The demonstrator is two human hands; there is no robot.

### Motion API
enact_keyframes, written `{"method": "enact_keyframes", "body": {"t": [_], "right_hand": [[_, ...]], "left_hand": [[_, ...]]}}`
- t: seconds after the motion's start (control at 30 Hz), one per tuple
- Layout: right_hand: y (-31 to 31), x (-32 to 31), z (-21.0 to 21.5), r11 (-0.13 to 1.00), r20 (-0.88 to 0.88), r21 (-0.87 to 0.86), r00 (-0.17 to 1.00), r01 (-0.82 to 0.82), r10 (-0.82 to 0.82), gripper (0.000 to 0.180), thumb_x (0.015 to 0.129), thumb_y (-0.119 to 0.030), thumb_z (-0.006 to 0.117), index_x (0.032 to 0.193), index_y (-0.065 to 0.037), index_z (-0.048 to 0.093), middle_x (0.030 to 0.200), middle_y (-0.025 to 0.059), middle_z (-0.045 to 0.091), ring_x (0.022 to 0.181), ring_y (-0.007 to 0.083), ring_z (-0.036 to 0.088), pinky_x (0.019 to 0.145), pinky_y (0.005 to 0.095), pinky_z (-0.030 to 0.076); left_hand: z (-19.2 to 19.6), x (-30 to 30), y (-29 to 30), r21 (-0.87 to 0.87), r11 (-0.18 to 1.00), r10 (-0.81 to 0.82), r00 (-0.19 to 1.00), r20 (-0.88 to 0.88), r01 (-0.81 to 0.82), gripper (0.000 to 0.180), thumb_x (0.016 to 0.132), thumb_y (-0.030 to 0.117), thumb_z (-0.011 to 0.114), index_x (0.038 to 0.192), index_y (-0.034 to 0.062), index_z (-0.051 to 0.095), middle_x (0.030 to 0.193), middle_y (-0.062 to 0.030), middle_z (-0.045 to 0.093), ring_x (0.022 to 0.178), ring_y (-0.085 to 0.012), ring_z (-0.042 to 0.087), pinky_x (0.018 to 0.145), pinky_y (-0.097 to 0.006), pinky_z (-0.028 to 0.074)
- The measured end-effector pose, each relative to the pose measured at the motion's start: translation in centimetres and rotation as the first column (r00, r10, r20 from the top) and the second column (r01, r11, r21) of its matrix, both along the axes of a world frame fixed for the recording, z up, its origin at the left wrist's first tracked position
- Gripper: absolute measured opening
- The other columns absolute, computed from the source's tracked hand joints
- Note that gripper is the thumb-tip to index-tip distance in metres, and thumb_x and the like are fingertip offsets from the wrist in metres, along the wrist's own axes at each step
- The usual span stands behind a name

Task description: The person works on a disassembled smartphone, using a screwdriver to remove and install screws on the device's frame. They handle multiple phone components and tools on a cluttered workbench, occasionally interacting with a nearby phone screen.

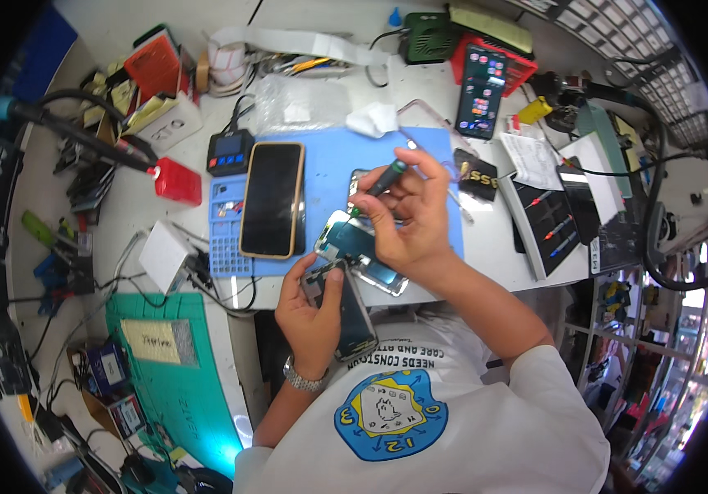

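My right hand [413, 216] is closed around a small dark screwdriver [388, 176] with a green end, raised above the blue mat [329, 165]. Beneath it lies an opened phone part [383, 272] with a shiny bluish inner face, and another phone part [357, 183] is half hidden behind my fingers. At the table's front edge, my left hand [309, 306] grips a dark phone panel [355, 321], thumb on top, tilted toward me. A phone in a tan case [272, 200], screen dark, rests on the mat to the left.
A small black device with blue buttons [230, 153] stands left of the mat. Farther back lie bubble wrap [300, 103] and crumpled white tissue [372, 120]. A lit phone [482, 90] leans on a red stand. On the right, a tray [547, 222] holds pens; a green mat [181, 362] is at lower left.
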State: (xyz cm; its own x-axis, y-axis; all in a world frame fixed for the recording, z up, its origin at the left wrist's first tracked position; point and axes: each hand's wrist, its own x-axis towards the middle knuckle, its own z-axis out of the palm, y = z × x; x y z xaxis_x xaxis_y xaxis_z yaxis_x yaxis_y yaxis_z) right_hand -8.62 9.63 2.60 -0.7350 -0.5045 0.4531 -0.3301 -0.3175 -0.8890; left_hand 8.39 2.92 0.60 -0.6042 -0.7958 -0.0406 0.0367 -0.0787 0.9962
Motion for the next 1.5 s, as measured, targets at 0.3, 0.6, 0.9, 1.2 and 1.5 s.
{"method": "enact_keyframes", "body": {"t": [0.3,0.6,0.9,1.2,1.5], "right_hand": [[3.2,-10.5,6.0,0.875,-0.6,0.128,0.739,0.467,-0.307,0.035,0.094,0.018,0.051,0.106,-0.002,0.077,0.113,0.0168,0.059,0.098,0.0295,0.065,0.087,0.0347,0.054],[8.1,-17.6,4.1,0.401,-0.719,0.527,0.645,0.749,-0.259,0.032,0.082,0.002,0.071,0.107,-0.014,0.084,0.163,0.0326,0.031,0.137,0.0475,0.042,0.117,0.0485,0.039],[7.9,-16.0,3.4,0.238,-0.65,0.723,0.755,0.649,-0.087,0.031,0.076,0.0,0.076,0.098,-0.017,0.088,0.175,0.0239,0.02,0.127,0.0397,0.045,0.115,0.0453,0.037],[9.0,-17.3,2.8,0.314,-0.688,0.544,0.628,0.778,-0.365,0.046,0.071,0.01,0.073,0.107,-0.016,0.085,0.172,0.0266,0.021,0.133,0.0468,0.042,0.117,0.0494,0.037],[9.2,-18.6,2.0,0.366,-0.672,0.425,0.559,0.828,-0.485,0.039,0.08,0.008,0.073,0.111,-0.015,0.082,0.17,0.0304,0.022,0.132,0.0497,0.04,0.115,0.0516,0.038]], "left_hand": [[0.2,0.1,0.4,-0.043,0.999,0.015,0.999,0.035,-0.013,0.041,0.098,-0.003,0.074,0.135,-0.0075,0.059,0.117,-0.0139,0.072,0.104,-0.0146,0.07,0.092,-0.028,0.056],[0.7,-0.1,0.5,-0.061,0.998,-0.011,1.0,0.025,0.013,0.04,0.098,0.0,0.075,0.134,-0.0069,0.06,0.118,-0.0151,0.071,0.103,-0.015,0.07,0.091,-0.029,0.056],[1.2,-0.3,0.8,-0.03,1.0,-0.001,0.998,0.069,0.003,0.041,0.098,0.0,0.075,0.134,-0.0081,0.059,0.118,-0.0162,0.071,0.103,-0.0159,0.07,0.091,-0.029,0.056],[0.5,-0.2,0.7,-0.029,0.999,-0.012,0.997,0.077,0.015,0.041,0.098,0.001,0.075,0.134,-0.0088,0.058,0.117,-0.0166,0.071,0.104,-0.0168,0.069,0.091,-0.029,0.056],[0.6,0.1,0.3,-0.067,0.997,-0.033,0.993,0.111,0.041,0.038,0.097,0.002,0.077,0.13,-0.0086,0.061,0.119,-0.0131,0.068,0.105,-0.0152,0.064,0.094,-0.027,0.052]]}}
